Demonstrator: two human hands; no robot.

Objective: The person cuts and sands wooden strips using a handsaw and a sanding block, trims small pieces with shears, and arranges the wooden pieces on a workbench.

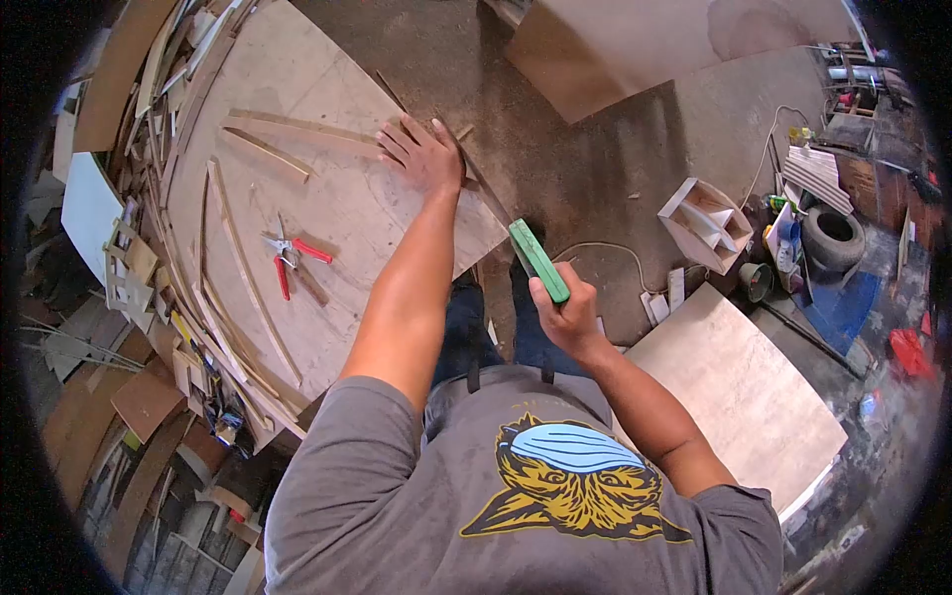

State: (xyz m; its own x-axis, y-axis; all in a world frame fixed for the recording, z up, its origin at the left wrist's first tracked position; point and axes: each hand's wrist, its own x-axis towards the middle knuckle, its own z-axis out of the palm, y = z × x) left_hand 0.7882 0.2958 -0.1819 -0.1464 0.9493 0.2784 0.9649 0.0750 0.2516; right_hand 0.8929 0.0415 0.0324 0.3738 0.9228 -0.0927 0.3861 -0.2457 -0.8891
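Note:
My right hand (569,309) is closed around the green handle of a saw (538,261), whose thin dark blade runs up and left past the edge of the wooden board (337,69). Flat on a wood strip (307,129), near the board's right edge, lies my left hand (426,156) with its fingers spread. The strip's end sticks out beyond the board beside the blade. Red-handled snips (288,253) rest on the board, left of my left forearm. A short strip (266,154) and a long strip (248,273) also lie there.
Wood offcuts (149,268) pile up along the left. A large brown sheet (674,45) is at the top. To the right are a wooden box (705,226), a tyre (833,238) and a cable on the floor. A pale panel (739,382) lies at the lower right.

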